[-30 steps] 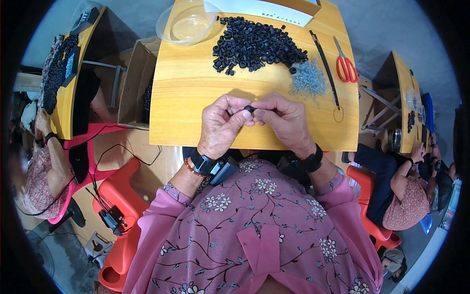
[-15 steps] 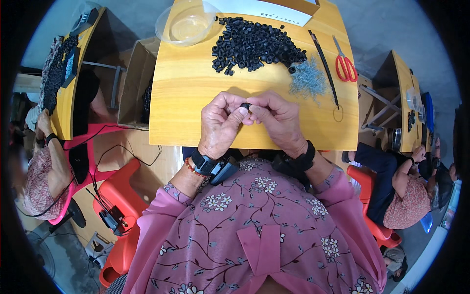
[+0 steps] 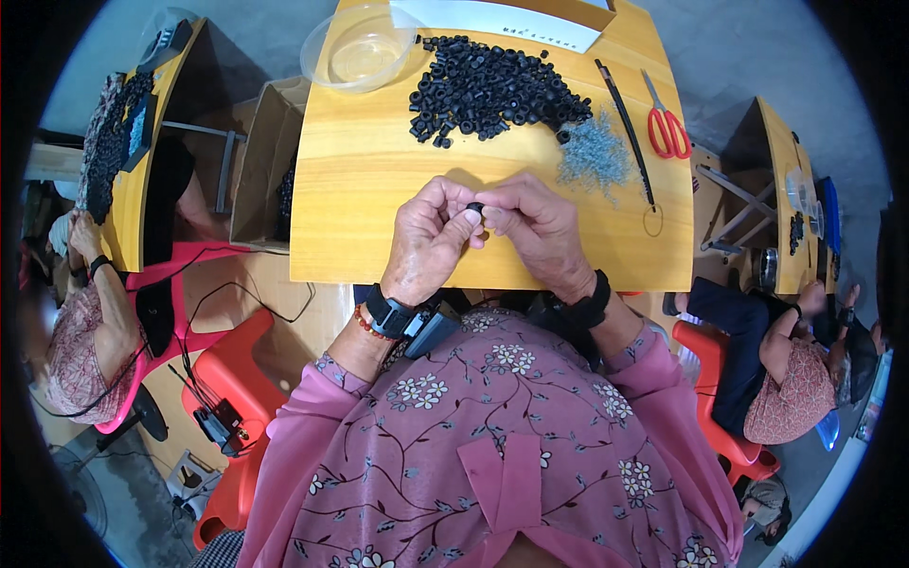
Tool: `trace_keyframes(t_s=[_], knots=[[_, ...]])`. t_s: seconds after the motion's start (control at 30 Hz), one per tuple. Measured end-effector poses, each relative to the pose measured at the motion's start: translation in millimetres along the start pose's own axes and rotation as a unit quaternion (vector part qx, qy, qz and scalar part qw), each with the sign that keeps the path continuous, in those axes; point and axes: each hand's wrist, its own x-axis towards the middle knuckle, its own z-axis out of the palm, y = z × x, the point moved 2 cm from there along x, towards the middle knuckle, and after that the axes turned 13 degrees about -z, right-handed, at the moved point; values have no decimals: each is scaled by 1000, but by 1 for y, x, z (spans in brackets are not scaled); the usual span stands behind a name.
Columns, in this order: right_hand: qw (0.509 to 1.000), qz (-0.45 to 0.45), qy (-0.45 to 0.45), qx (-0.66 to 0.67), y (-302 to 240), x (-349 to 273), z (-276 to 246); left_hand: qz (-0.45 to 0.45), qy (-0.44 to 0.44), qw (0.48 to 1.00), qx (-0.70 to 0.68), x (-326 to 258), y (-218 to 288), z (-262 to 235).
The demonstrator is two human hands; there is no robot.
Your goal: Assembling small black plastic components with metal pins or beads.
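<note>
Where both hands (image 3: pixel 485 232) meet, small black ring (image 3: pixel 474 207) pinched between fingertips.

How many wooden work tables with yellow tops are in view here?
3: the yellow-topped wooden table under the hands, one at the left edge beside a seated person, one at the right. More may lie outside the picture.

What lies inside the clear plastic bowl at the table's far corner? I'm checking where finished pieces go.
The clear plastic bowl looks empty; only the wooden table shows through it. The black rings lie piled beside it.
</note>
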Motion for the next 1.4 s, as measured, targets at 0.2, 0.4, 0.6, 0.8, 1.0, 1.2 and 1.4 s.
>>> trace_keyframes(t_s=[0.2,0.4,0.6,0.8,1.0,1.2,1.4], knots=[[992,75,47,96,0,-4,7,-6,-14,1000,12,-1,4,-2],[996,50,33,69,2,1,3,7,-15,1000,12,-2,2,-4],[999,-37,10,-35,-3,3,5,13,5,1000,-18,-5,-2,-5],[996,-70,11,-52,-2,3,5,17,-1,999,-38,-4,-4,-5],[999,-27,25,-11,-1,2,6,28,0,999,-27,-3,-4,-6],[997,-63,-2,-36,-2,6,2,26,-2,999,-44,-3,-3,-6],[999,-10,-24,20,1,8,-3,22,-3,1000,-23,-3,-2,-7]])
